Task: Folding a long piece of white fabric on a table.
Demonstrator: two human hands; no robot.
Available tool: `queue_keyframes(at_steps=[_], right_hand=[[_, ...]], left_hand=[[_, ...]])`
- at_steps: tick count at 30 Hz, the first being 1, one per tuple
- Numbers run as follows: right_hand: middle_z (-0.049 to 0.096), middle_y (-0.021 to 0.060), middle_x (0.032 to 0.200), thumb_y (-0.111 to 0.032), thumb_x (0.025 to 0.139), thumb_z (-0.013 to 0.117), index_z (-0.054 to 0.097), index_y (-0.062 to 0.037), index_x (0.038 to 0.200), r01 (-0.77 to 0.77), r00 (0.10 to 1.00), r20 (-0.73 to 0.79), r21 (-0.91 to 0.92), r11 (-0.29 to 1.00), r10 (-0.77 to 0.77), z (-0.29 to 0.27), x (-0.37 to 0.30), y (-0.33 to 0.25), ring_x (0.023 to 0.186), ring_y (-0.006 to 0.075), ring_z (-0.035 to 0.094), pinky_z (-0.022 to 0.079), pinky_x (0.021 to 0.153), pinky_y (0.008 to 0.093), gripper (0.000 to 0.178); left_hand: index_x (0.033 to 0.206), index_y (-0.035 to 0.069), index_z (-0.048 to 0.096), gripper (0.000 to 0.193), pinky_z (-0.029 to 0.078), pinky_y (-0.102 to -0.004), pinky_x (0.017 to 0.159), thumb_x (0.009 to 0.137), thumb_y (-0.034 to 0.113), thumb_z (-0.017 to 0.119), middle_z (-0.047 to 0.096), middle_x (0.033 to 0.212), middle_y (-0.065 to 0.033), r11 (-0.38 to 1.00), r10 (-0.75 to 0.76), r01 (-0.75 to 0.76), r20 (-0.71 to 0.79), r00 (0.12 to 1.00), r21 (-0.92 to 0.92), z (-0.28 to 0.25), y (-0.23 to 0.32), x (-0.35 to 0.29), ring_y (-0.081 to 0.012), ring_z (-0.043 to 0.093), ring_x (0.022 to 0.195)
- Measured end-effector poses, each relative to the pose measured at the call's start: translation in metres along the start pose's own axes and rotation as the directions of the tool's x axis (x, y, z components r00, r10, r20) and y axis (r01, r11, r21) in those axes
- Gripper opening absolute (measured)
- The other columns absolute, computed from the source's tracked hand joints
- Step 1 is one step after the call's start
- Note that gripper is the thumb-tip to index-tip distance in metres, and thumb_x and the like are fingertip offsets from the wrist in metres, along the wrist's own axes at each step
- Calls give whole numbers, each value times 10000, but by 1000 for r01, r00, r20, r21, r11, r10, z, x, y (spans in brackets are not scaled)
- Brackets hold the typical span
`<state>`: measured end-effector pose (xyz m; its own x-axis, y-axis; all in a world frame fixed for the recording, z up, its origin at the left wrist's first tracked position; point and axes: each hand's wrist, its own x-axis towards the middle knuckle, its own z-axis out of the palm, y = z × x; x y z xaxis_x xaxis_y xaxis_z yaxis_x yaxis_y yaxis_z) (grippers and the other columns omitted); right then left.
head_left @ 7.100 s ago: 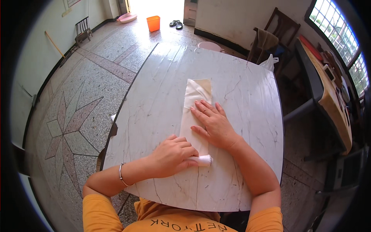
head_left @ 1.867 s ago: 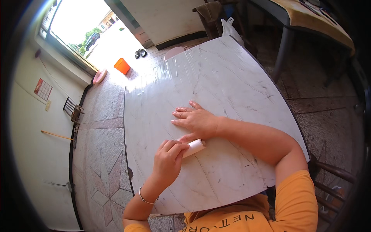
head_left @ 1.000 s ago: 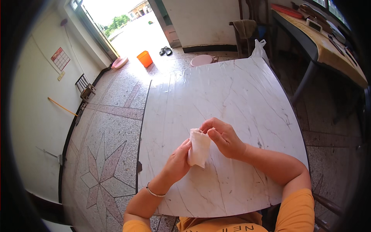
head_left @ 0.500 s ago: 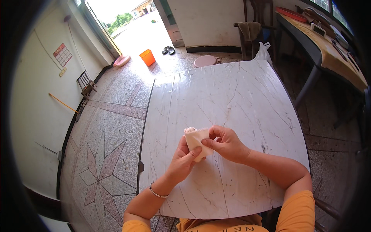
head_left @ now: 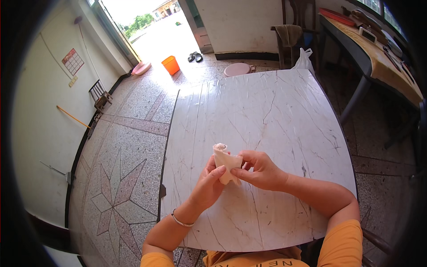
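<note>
Above the middle of the marble-patterned table [head_left: 275, 115], both hands hold a small cream-coloured piece of thin, soft material [head_left: 226, 161], like cloth. It is bent round into a tube, and a pale pinkish, crumpled filling [head_left: 219, 146] shows at its upper end. My left hand [head_left: 209, 183] is closed around it from the left, thumb lying on its front. At the right side, my right hand [head_left: 263, 171] pinches the sheet's edge between thumb and fingers. A few loose corners hang below the left thumb. What the filling is cannot be made out.
An orange bucket [head_left: 170, 65] and dark slippers [head_left: 195, 57] are on the floor near the open doorway. A pink round stool [head_left: 237, 69] stands past the table's far edge, a white plastic bag [head_left: 304, 59] near the far right corner. A side table [head_left: 371, 49] holds several things.
The right hand has moved slightly down with the sheet's edge. The sheet is wrapped more closely into a tube, its upper right corner pulled down, and more of the rolled end shows.
</note>
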<state>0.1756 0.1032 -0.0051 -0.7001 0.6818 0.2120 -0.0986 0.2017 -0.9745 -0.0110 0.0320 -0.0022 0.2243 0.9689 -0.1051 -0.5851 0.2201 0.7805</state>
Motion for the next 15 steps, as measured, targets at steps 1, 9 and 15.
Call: queue_keyframes(at_steps=[1, 9, 15], right_hand=[[646, 39, 839, -148, 927, 680, 645, 1, 964, 64, 997, -39, -1, 998, -64, 2, 1, 0, 691, 73, 565, 487, 616, 235, 158], [627, 20, 858, -120, 940, 634, 616, -20, 906, 53, 999, 7, 60, 997, -53, -2, -1, 6, 725, 51, 554, 471, 604, 237, 107], [601, 1, 866, -126, 951, 625, 582, -31, 934, -90, 989, -85, 281, 956, 118, -6, 1, 9, 770, 43, 550, 470, 652, 230, 106]], left_hand=[[1387, 98, 429, 468, 428, -329, 987, 953, 64, 599, 528, 1288, -37, 1000, -26, 24, -108, 994, -19, 1, 0, 0, -148, 508, 1184], [1384, 92, 462, 480, 449, -303, 974, 936, -15, 598, 573, 1247, -38, 985, 54, -41, -76, 996, 166, -7, -7, -2, -141, 550, 1158], [1401, 107, 435, 575, 465, -324, 973, 881, -95, 576, 570, 1259, -49, 978, 32, -13, -87, 996, 210, 2, -9, -3, -159, 565, 1158]])
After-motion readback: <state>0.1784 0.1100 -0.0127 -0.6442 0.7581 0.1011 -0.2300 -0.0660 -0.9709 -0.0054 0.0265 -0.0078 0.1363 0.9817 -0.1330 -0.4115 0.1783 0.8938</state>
